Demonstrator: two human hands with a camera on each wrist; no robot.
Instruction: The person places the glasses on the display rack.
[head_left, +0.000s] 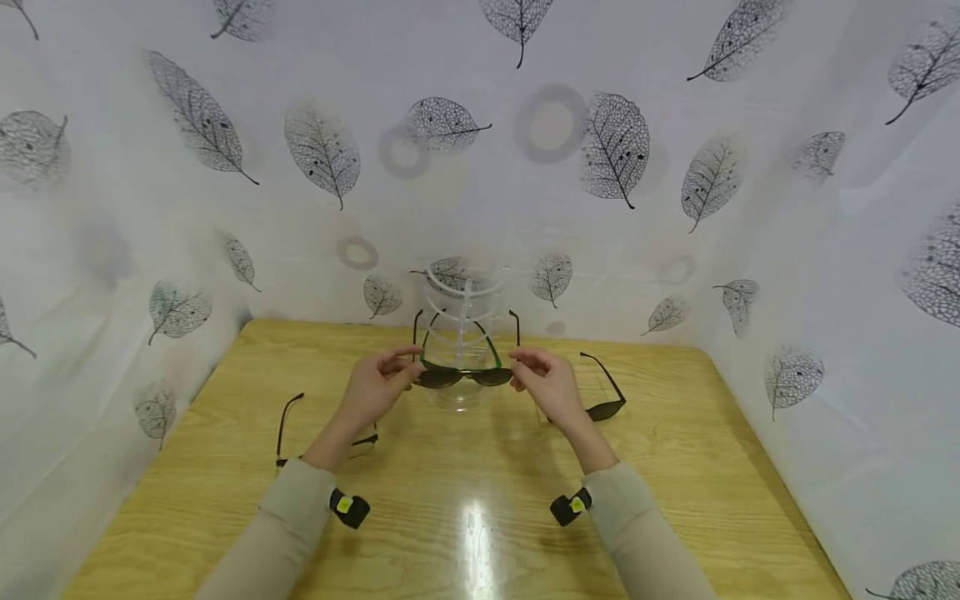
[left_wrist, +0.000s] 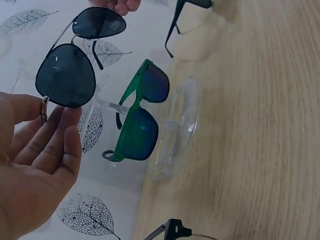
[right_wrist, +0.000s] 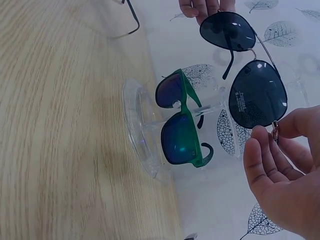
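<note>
Your left hand (head_left: 371, 387) is pinching one hinge end of the thin-framed metal aviator sunglasses with dark lenses (head_left: 441, 379), and your right hand (head_left: 551, 387) is pinching the other, both thumbs closing against fingers. You are holding the pair aloft, higher than the green-framed, blue-mirrored sunglasses (left_wrist: 140, 134), which are resting on the clear plastic display stand (right_wrist: 134, 130). Black-framed eyeglasses (head_left: 282, 462) and black dark-lensed sunglasses (head_left: 604, 411) are lying left and right on the yellowish wooden table (head_left: 420, 483).
</note>
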